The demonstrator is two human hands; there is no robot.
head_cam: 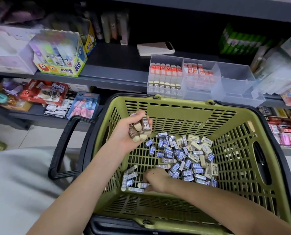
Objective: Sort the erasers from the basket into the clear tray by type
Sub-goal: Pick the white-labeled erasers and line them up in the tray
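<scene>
A green basket holds a heap of loose erasers, blue-sleeved, cream and brown 2B ones. My left hand is raised over the basket's left side and grips a bunch of brown 2B erasers. My right hand is down among the erasers at the basket's bottom left, knuckles up, fingers curled and hidden. The clear tray stands on the shelf behind the basket. Its left compartment holds red erasers and brown 2B erasers in rows, the middle one holds red-and-white erasers, and the right one shows nothing inside.
A phone lies on the dark shelf behind the tray. A glue-stick box stands at the shelf's left. Stationery packs fill the lower shelf and the right side. The basket's black handle hangs to its left.
</scene>
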